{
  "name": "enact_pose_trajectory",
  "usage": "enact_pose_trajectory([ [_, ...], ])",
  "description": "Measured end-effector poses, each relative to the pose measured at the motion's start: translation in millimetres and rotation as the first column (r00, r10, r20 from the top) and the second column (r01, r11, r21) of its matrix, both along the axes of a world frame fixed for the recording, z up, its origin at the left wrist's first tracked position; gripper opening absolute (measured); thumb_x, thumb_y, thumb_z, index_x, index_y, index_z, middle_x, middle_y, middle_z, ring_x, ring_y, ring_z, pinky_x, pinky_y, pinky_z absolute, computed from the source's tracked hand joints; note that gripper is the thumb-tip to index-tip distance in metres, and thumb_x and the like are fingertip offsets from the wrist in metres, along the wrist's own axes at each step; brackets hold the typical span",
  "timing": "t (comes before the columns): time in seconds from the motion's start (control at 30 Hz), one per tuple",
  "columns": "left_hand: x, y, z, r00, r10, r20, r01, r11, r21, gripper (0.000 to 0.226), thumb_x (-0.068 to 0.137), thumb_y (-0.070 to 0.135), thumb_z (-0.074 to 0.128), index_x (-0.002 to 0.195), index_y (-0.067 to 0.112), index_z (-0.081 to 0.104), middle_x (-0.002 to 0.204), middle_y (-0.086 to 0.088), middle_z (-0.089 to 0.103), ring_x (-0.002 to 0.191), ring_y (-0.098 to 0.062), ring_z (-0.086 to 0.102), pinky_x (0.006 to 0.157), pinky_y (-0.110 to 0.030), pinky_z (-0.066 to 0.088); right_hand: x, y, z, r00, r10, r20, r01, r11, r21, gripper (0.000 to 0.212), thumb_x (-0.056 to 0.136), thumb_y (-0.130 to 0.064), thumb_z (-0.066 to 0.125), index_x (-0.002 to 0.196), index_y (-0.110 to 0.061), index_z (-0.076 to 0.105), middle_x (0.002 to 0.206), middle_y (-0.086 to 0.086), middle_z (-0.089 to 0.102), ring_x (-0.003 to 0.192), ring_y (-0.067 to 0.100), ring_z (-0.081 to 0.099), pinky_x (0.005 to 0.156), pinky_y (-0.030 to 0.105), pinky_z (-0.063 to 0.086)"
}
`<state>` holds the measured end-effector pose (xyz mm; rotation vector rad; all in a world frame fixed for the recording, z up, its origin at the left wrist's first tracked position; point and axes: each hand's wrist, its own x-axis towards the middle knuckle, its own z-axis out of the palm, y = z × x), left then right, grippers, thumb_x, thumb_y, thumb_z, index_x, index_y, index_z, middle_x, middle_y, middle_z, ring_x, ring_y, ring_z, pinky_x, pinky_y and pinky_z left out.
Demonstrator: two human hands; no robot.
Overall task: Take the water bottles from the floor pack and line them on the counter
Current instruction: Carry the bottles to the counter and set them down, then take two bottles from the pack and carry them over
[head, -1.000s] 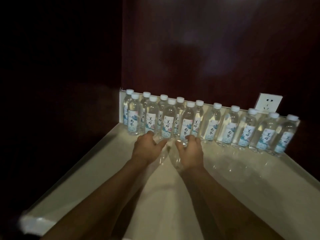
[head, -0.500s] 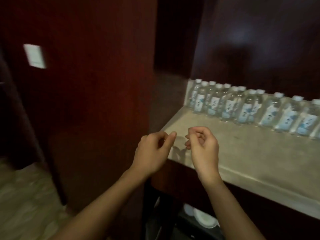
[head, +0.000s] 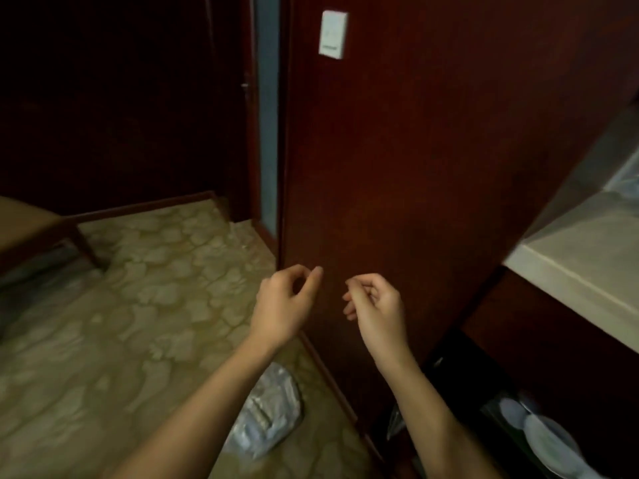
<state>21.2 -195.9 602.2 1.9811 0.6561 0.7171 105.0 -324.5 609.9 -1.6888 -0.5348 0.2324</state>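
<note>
The clear plastic floor pack (head: pixel 268 418) lies crumpled on the patterned carpet, partly hidden behind my left forearm; I cannot tell whether bottles are inside it. My left hand (head: pixel 285 302) hovers in the air above it, fingers loosely curled, holding nothing. My right hand (head: pixel 375 307) hangs beside it at the same height, also loosely curled and empty. The pale counter (head: pixel 574 267) shows only as a corner at the right edge. The lined-up bottles are out of view.
A dark red wooden panel (head: pixel 415 167) with a white wall plate (head: pixel 333 34) stands straight ahead. A wooden chair (head: pixel 31 233) is at the left. White plates (head: pixel 549 440) sit on a low shelf under the counter. Carpet (head: pixel 121 323) fills the lower left.
My view has swung left and down from the counter to the floor. Both hands let go of the bottles in the row and came away empty. The floor pack came into view.
</note>
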Motion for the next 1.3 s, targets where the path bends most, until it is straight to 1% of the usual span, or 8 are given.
enact_pose_trajectory([
  [0.17, -13.9, 26.9, -53.8, 0.993, 0.108, -0.041, -0.114, 0.977, -0.181, 0.044, 0.093, 0.051, 0.054, 0.073, 0.014, 0.069, 0.062, -0.009, 0.064, 0.064, -0.027, 0.068, 0.069, -0.05, 0.057, 5.0, 41.8, -55.7, 0.982, 0.115, -0.147, -0.129, 0.988, -0.088, 0.013, 0.097, -0.01, 0.057, 0.085, -0.011, 0.062, 0.069, 0.003, 0.061, 0.048, 0.002, 0.053, 0.05, 0.021, 0.045],
  [0.3, -18.3, 50.7, -93.5, 0.957, 0.28, -0.08, -0.291, 0.917, -0.274, 0.034, 0.102, 0.03, 0.055, 0.081, 0.01, 0.072, 0.059, -0.003, 0.064, 0.058, -0.016, 0.066, 0.066, -0.045, 0.06, 19.7, 76.9, -110.3, 0.947, 0.167, -0.274, -0.215, 0.964, -0.156, 0.01, 0.097, -0.008, 0.057, 0.093, -0.002, 0.063, 0.068, 0.005, 0.06, 0.048, 0.003, 0.053, 0.047, 0.016, 0.045],
  [0.47, -7.1, 80.8, -136.0, 0.901, 0.382, -0.207, -0.432, 0.839, -0.332, 0.029, 0.103, 0.025, 0.053, 0.088, 0.01, 0.073, 0.063, 0.0, 0.066, 0.056, -0.003, 0.063, 0.061, -0.029, 0.056, 42.4, 114.7, -177.8, 0.872, 0.223, -0.436, -0.355, 0.902, -0.248, 0.01, 0.096, -0.015, 0.058, 0.088, -0.014, 0.063, 0.071, 0.002, 0.063, 0.06, 0.01, 0.059, 0.058, 0.023, 0.051],
  [0.77, 2.9, 124.7, -235.6, 0.791, 0.432, -0.433, -0.592, 0.717, -0.367, 0.023, 0.101, 0.024, 0.055, 0.089, 0.014, 0.073, 0.066, 0.004, 0.067, 0.054, 0.0, 0.064, 0.064, -0.031, 0.056, 65.9, 172.4, -297.1, 0.756, 0.209, -0.62, -0.517, 0.772, -0.37, 0.009, 0.094, -0.024, 0.061, 0.087, -0.018, 0.061, 0.075, 0.001, 0.065, 0.055, 0.007, 0.062, 0.061, 0.029, 0.051],
  [0.87, 1.1, 134.6, -278.3, 0.756, 0.469, -0.456, -0.643, 0.661, -0.387, 0.024, 0.102, 0.02, 0.053, 0.092, 0.01, 0.072, 0.067, 0.003, 0.066, 0.053, 0.001, 0.063, 0.06, -0.022, 0.052, 64.1, 183.3, -341.2, 0.749, 0.206, -0.63, -0.544, 0.734, -0.406, 0.008, 0.094, -0.028, 0.06, 0.088, -0.023, 0.061, 0.081, 0.0, 0.067, 0.067, 0.012, 0.066, 0.069, 0.035, 0.055],
  [0.93, -3.1, 143.3, -310.9, 0.736, 0.484, -0.474, -0.67, 0.62, -0.408, 0.023, 0.102, 0.022, 0.054, 0.092, 0.013, 0.073, 0.068, 0.004, 0.067, 0.055, 0.001, 0.063, 0.064, -0.027, 0.053, 59.7, 190.6, -376.4, 0.743, 0.223, -0.631, -0.579, 0.688, -0.438, 0.007, 0.093, -0.031, 0.061, 0.086, -0.031, 0.059, 0.086, -0.005, 0.067, 0.081, 0.018, 0.07, 0.08, 0.041, 0.058],
  [1.13, -14.8, 174.8, -437.7, 0.716, 0.374, -0.59, -0.675, 0.584, -0.45, 0.019, 0.1, 0.021, 0.056, 0.088, 0.016, 0.07, 0.069, 0.002, 0.068, 0.056, -0.001, 0.063, 0.052, -0.009, 0.044, 42.7, 216.9, -516.5, 0.73, 0.187, -0.658, -0.623, 0.577, -0.528, 0.01, 0.091, -0.031, 0.061, 0.081, -0.033, 0.058, 0.088, -0.006, 0.067, 0.09, 0.023, 0.07, 0.085, 0.051, 0.057],
  [1.3, -27.5, 207.8, -563.1, 0.738, -0.101, -0.667, -0.517, 0.551, -0.655, 0.014, 0.085, 0.051, 0.068, 0.084, 0.037, 0.072, 0.093, -0.012, 0.075, 0.072, -0.015, 0.063, 0.076, -0.036, 0.054, 38.9, 248.7, -645.8, 0.787, 0.144, -0.6, -0.585, 0.482, -0.652, 0.016, 0.096, -0.022, 0.057, 0.105, -0.012, 0.065, 0.105, 0.009, 0.071, 0.098, 0.028, 0.067, 0.087, 0.036, 0.053],
])
